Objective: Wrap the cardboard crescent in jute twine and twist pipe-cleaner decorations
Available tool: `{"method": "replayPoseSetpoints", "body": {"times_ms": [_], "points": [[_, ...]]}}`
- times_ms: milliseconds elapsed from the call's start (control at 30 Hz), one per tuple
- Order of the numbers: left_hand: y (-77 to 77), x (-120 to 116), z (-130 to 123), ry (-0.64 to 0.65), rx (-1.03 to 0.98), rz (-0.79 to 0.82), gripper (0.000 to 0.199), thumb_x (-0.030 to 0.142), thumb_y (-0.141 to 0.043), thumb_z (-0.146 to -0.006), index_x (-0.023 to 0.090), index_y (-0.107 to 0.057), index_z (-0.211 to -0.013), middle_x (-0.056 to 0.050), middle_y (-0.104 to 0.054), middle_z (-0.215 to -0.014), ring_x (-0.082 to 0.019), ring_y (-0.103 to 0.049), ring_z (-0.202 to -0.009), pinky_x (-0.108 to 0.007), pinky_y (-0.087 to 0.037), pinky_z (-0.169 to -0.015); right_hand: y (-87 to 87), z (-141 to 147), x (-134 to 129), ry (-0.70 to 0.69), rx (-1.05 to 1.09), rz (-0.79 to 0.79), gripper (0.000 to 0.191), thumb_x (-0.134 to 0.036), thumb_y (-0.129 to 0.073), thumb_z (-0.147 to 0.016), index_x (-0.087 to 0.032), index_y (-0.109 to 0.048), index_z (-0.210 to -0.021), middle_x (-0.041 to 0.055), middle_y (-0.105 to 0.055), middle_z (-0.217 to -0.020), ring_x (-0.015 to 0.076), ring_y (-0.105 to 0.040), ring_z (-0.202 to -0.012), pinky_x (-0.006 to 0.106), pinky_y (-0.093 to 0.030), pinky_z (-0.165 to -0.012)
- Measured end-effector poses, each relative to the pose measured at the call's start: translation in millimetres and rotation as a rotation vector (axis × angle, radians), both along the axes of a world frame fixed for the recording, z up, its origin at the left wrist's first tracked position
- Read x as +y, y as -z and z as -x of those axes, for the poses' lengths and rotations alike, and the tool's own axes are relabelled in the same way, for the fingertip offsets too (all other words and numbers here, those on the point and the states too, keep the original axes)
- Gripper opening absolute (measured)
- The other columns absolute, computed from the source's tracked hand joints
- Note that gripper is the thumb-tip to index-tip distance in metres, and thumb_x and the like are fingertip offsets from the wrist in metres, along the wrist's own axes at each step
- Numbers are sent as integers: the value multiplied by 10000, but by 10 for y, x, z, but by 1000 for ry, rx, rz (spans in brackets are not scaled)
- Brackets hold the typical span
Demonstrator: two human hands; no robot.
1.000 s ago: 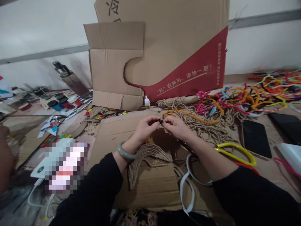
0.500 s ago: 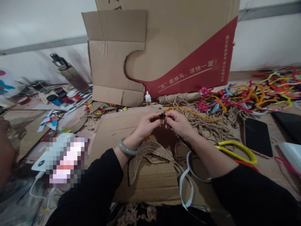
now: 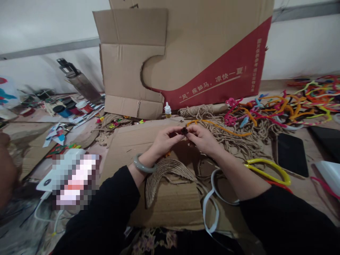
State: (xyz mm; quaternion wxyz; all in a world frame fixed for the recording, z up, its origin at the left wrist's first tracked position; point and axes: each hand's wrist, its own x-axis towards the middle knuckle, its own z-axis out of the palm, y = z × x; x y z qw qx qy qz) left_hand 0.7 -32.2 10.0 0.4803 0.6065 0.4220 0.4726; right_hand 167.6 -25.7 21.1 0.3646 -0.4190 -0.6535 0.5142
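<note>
Both hands meet above the cardboard sheet (image 3: 164, 217). A small dark brown looped piece (image 3: 185, 131) is pinched between their fingertips; its exact kind is too small to make out. My left hand (image 3: 166, 142), with a pale bangle (image 3: 143, 165) on the wrist, grips it from the left, thumb and forefinger closed. From the right, my right hand (image 3: 202, 139) pinches it too. An orange pipe cleaner (image 3: 225, 130) lies just behind the right hand. Below the hands, a curved band of glued twine rows (image 3: 164, 173) rests on the cardboard.
A large cardboard panel (image 3: 202, 46) stands behind, with a small glue bottle (image 3: 167, 110) before it. Loose twine (image 3: 247, 145), colourful pipe cleaners (image 3: 292, 106), yellow-handled scissors (image 3: 271, 169) and a phone (image 3: 291, 154) lie right. Paint jars (image 3: 62, 111) and a power bank (image 3: 60, 170) sit left.
The hands stay in nearly the same place, fingers shifting slightly around the dark brown piece. The view has moved a little.
</note>
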Motion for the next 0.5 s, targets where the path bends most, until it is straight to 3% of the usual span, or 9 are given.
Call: {"method": "replayPoseSetpoints", "body": {"times_ms": [200,367,500], "points": [[-27,10,45,-9,170,-98,314,259,-678,-709,169,-681,-1010,-53,-702,-858,-136,-608,-751,-273,-476,-718,23,-38,25,-24,-86,-90,208,-309,-476,-813,-180,-630,-867,-36,-513,-579,91,-457,-480,223,-381,-485],[-45,-14,44,12,239,-129,326,222,-653,-729,175,-676,-1051,-66,-699,-913,-138,-604,-777,-278,-479,-727,7,-47,30,23,-201,-315,217,-229,-466,-797,-192,-679,-807,15,-644,-746,140,-567,-697,264,-433,-684],[-47,-32,25,-1,198,-99,286,226,-652,-735,179,-695,-1014,-70,-704,-958,-149,-616,-836,-278,-485,-749,6,-49,30,42,-225,-345,236,-215,-478,-779,-196,-706,-833,32,-684,-811,163,-599,-743,280,-446,-724]]}}
